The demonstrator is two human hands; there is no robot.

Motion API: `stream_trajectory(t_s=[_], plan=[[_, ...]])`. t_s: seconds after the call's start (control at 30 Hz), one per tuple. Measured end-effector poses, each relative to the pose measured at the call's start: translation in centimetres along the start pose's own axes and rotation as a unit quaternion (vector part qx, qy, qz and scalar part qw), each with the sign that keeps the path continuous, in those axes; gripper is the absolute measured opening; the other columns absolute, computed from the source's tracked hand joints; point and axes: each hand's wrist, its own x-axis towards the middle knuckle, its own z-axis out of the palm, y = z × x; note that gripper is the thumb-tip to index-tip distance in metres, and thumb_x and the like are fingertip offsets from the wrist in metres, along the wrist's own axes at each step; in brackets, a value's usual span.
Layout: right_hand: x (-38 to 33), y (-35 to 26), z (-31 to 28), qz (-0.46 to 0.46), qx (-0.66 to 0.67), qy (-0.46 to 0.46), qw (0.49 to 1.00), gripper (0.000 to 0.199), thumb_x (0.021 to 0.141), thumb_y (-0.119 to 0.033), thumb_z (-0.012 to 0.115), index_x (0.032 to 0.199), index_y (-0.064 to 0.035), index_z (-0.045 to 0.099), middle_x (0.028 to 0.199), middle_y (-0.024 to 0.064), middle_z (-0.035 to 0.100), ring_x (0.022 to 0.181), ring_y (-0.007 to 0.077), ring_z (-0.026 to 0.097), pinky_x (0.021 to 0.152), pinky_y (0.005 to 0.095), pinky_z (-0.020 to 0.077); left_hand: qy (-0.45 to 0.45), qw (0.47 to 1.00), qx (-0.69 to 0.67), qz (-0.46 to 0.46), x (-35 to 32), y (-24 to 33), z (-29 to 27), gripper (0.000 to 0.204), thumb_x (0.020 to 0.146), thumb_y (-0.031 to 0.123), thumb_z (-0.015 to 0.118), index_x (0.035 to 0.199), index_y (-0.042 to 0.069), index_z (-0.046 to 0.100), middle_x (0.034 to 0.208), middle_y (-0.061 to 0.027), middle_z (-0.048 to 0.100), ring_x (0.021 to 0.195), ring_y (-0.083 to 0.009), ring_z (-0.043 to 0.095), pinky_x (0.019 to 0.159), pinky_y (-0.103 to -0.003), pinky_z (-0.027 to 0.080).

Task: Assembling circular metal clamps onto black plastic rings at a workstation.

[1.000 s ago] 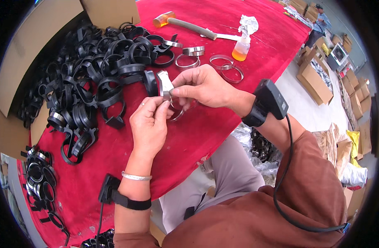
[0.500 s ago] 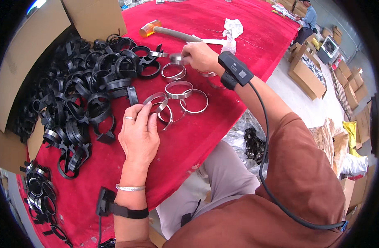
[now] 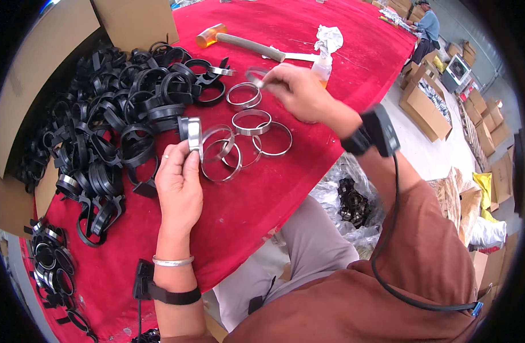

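Note:
My left hand (image 3: 178,191) pinches a metal ring (image 3: 195,135) between thumb and fingers, seen nearly edge-on beside the black pile. Across the table, my right hand (image 3: 299,88) is blurred by motion, its fingers closed on another metal ring (image 3: 255,75). Between the hands, several thin silver rings lie on the red cloth, some overlapping: one ring (image 3: 243,96) is just below my right fingers, and a wider-banded ring (image 3: 251,130) is nearer me. A large heap of black ring-shaped clamps (image 3: 139,146) fills the area left of my hands.
A mallet (image 3: 211,35) with an amber head lies farther back, near a bottle (image 3: 323,68) topped with white tissue. Cardboard panels (image 3: 42,74) wall the heap. Smaller black and silver rings (image 3: 50,257) sit at the left edge. Another person (image 3: 427,28) works far right.
My left hand has shifted left, and the ring in it now stands more upright. The right hand has turned and moved slightly right and nearer, still holding a ring.

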Motion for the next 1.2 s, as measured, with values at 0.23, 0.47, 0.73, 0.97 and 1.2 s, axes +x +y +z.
stream_trajectory(t_s=[0.23, 0.47, 0.73, 0.97, 1.2], plan=[[3.0, 2.6, 4.5, -0.183, -0.197, -0.109, 0.957, 0.021, 0.077, -0.006, 0.06, 0.098, -0.006, 0.065, 0.098, 0.0133, 0.057, 0.09, 0.0301, 0.058, 0.077, 0.0387, 0.0483, -0.027, 0.979, 0.183, 0.088, -0.5, 0.1, 1.2, 0.034, 0.086, -0.003, 0.054, 0.12, 0.0, 0.055, 0.1, -0.0092, 0.053, 0.082, -0.0146, 0.052, 0.073, -0.024, 0.045], [0.6, -3.8, 3.5, -0.155, 0.122, -0.039, 0.98, 0.011, 0.079, -0.007, 0.063, 0.089, -0.0022, 0.063, 0.078, 0.0118, 0.06, 0.075, 0.0277, 0.059, 0.067, 0.0351, 0.048, 0.032, 0.994, -0.085, -0.06, -0.8, 0.6, 0.8, 0.022, 0.092, 0.006, 0.053, 0.112, -0.001, 0.058, 0.098, -0.0064, 0.06, 0.061, -0.0098, 0.054, 0.056, -0.021, 0.048], [0.7, -3.8, 2.0, -0.14, 0.113, -0.049, 0.982, 0.012, 0.083, -0.007, 0.06, 0.093, -0.0015, 0.063, 0.081, 0.0122, 0.061, 0.074, 0.0252, 0.061, 0.065, 0.0323, 0.0478, -0.001, 0.923, -0.349, -0.159, -0.3, 0.0, -0.7, 0.017, 0.093, 0.012, 0.053, 0.102, -0.001, 0.058, 0.077, -0.0058, 0.061, 0.059, -0.0107, 0.055, 0.054, -0.023, 0.046], [6.4, 3.4, 6.3, -0.004, -0.141, -0.021, 0.99, 0.028, 0.081, -0.025, 0.064, 0.096, -0.0012, 0.065, 0.094, 0.0186, 0.061, 0.087, 0.0322, 0.061, 0.076, 0.0401, 0.0493, 0.139, 0.976, 0.14, -0.086, -0.3, -0.2, 0.4, 0.02, 0.087, 0.015, 0.061, 0.093, -0.004, 0.062, 0.078, -0.0048, 0.062, 0.06, -0.0138, 0.056, 0.06, -0.025, 0.046], [10.4, 4.6, 8.3, 0.031, -0.168, -0.04, 0.984, 0.029, 0.083, -0.027, 0.059, 0.091, -0.0003, 0.066, 0.087, 0.0204, 0.065, 0.086, 0.0347, 0.064, 0.076, 0.044, 0.0515, 0.028, 0.956, 0.292, -0.015, -0.7, 0.2, 0.8, 0.023, 0.082, 0.021, 0.065, 0.095, 0.002, 0.063, 0.093, -0.013, 0.059, 0.082, -0.0297, 0.059, 0.071, -0.037, 0.048]])
